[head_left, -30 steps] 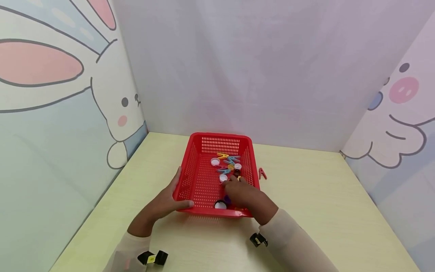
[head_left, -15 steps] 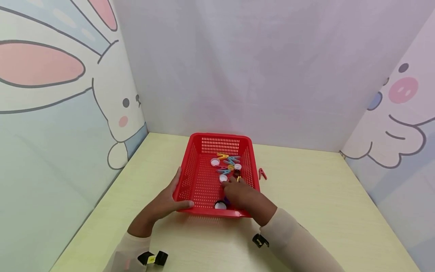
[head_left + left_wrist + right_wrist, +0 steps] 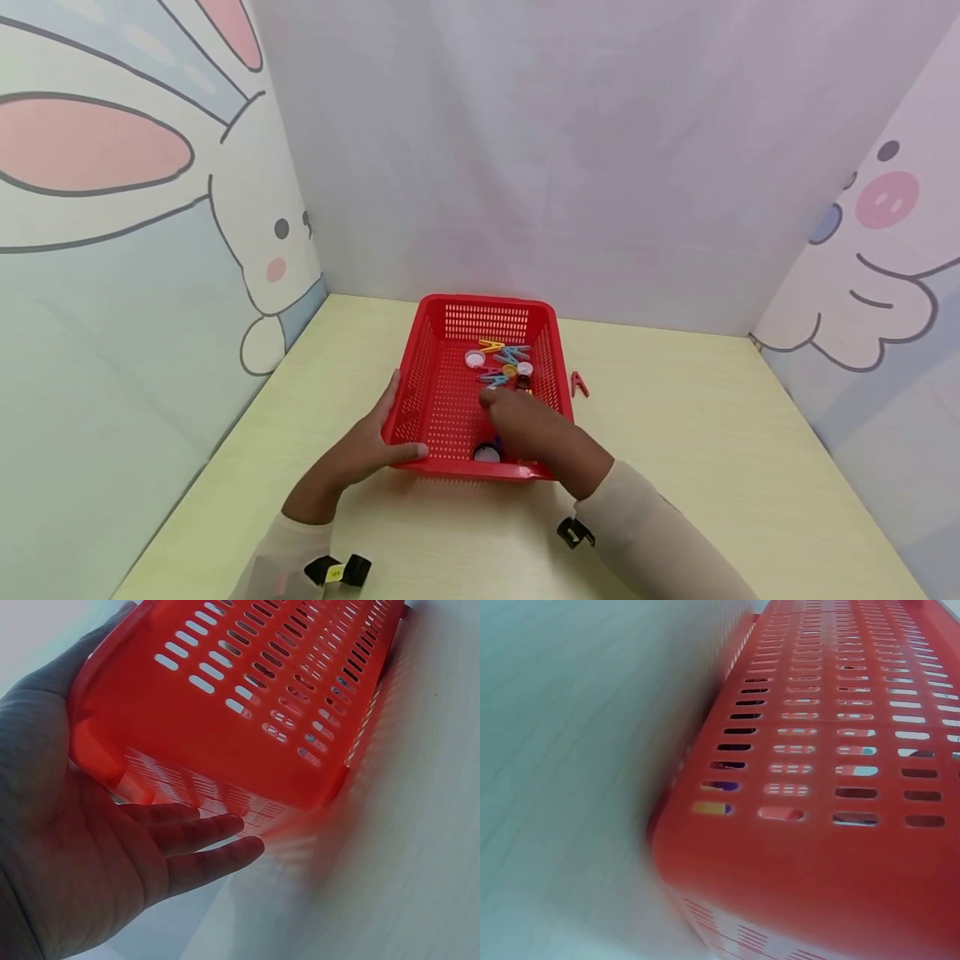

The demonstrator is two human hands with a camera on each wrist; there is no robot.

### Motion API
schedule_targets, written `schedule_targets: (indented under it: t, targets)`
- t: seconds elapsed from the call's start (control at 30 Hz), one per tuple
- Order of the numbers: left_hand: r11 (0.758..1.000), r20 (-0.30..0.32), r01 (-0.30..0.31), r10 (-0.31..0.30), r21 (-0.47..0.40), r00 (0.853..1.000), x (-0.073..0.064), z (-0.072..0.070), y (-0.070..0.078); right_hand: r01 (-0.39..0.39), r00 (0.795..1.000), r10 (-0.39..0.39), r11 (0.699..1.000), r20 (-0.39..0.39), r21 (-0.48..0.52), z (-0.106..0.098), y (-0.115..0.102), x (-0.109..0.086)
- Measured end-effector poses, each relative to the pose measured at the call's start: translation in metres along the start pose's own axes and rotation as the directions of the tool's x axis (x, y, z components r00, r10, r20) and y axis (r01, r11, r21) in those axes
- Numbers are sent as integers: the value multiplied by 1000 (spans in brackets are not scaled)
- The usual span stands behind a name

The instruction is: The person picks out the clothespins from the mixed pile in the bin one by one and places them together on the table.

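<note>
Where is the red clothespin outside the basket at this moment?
In the head view, the red clothespin lies on the table, just right of the red basket and a little farther back than the right hand.

One left grip (image 3: 367,446), one right grip (image 3: 528,421); touching the left grip, one red basket (image 3: 465,469). Beyond the right grip: one yellow clip (image 3: 490,344), three blue clips (image 3: 492,379), one pink clip (image 3: 491,370), one yellow cap (image 3: 510,370), one brown cap (image 3: 523,382), two unobscured white caps (image 3: 475,358). Left of it: one black-rimmed cap (image 3: 487,454). Right: one red clip (image 3: 576,379). Pieces beneath it cannot be counted.
</note>
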State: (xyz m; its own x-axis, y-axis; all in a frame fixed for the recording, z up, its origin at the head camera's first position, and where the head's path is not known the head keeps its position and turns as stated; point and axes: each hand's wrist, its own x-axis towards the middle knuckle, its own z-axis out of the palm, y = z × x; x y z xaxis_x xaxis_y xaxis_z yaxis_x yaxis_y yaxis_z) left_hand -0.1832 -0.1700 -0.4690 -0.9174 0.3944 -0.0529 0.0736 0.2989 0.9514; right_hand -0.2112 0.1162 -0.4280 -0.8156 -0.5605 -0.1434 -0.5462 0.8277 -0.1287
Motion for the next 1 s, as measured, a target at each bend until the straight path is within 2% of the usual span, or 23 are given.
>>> schedule_targets:
  t: [0.1,0.17,0.37,0.53,0.7,0.83,1.0]
  targets:
    - [1000,5,-4,5,-4,1000,0,0,0,85,995,-89,994,-55,-68,-2,-1,0]
    - [1000,6,-6,6,-2,1000,0,-1,-1,109,991,-116,989,-71,-95,-3,-2,0]
    - [1000,4,-7,7,3,1000,1,-1,-1,119,984,-139,978,-112,-173,-5,-3,-2]
    - [1000,7,-11,11,-1,1000,1,-1,0,129,971,-167,968,-172,-213,-6,-5,-4]
    - [1000,-8,6,-6,13,1000,0,-1,1,95,967,-139,974,-212,-205,-7,-9,-6]
    - [999,-12,18,-18,26,1000,-1,0,2,33,970,-86,973,-227,-227,-8,-10,-6]
    - [999,-15,27,-27,28,1000,-1,1,3,-40,957,-32,970,-287,-241,-10,-10,-6]
